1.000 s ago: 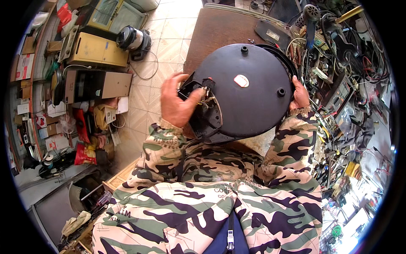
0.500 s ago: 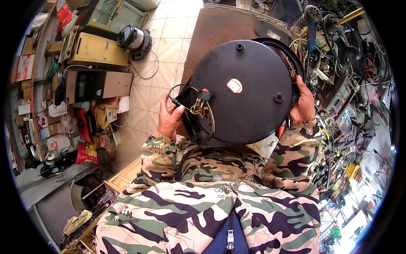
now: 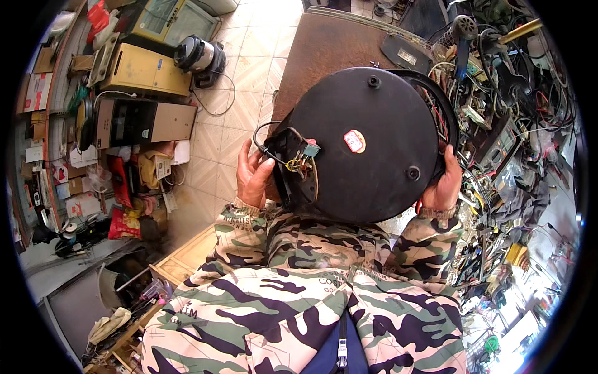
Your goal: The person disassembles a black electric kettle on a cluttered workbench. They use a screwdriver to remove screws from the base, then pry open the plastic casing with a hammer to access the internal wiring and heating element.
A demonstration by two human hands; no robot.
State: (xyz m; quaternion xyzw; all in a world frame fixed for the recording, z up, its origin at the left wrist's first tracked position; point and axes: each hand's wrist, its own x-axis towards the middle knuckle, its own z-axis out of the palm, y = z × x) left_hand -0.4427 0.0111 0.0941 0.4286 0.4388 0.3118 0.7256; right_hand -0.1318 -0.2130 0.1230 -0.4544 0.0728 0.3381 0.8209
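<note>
We grip the round black appliance base [image 3: 367,146] | left hand [image 3: 254,176] at 9 o'clock | right hand [image 3: 443,187] at 4 o'clock | brown tabletop [image 3: 324,50] beneath

A black round base [image 3: 367,146] bears a red-and-white sticker [image 3: 354,141], above camouflage sleeves [image 3: 249,230] and a brown counter [image 3: 330,50].

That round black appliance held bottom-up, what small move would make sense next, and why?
Probably set the round black appliance down on the brown table. The left hand and the right hand each hold a side of it, so neither is free to reach the exposed wires at its left edge.
</note>
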